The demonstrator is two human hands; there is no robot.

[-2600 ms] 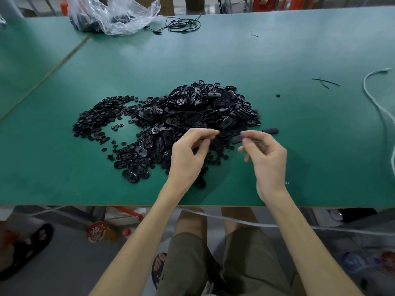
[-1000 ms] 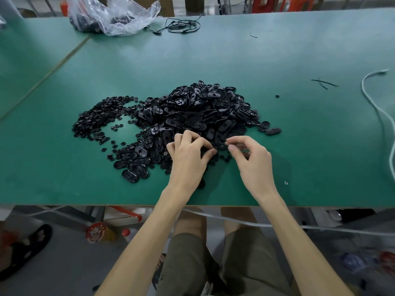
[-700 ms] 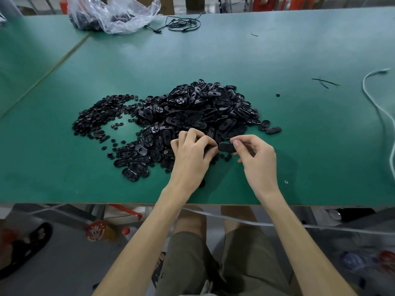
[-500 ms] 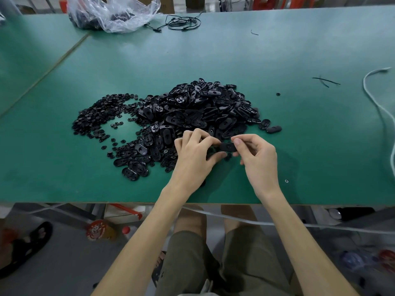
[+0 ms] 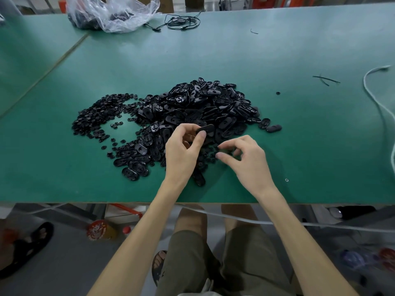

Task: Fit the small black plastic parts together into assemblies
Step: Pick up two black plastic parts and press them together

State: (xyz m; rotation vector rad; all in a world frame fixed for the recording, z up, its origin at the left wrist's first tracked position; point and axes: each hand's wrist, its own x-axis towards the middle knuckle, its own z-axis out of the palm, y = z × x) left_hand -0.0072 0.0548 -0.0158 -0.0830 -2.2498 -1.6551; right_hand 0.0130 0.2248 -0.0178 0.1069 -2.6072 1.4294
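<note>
Pick step, I'd judge. Left hand (image 5: 181, 150) pinches an oval shell (image 5: 205, 128) at its thumb and fingertips. Right hand (image 5: 245, 159) holds nothing visible, thumb and index narrowly apart, with small round parts (image 5: 210, 153) just under the fingertips. Next: pinch one and seat it in the shell (alignment matters).

Bare table (image 5: 299, 135) lies right of the heap (image 5: 192, 107) — a white cable (image 5: 364, 81) borders it.

The light is soft and even, from above; a faint shadow lies on the table (image 5: 320, 135) right of the fingers (image 5: 222, 155); glare on the plastic bag (image 5: 119, 16) far beyond them; the edges bend; the floor (image 5: 70, 268) below is blurred.
</note>
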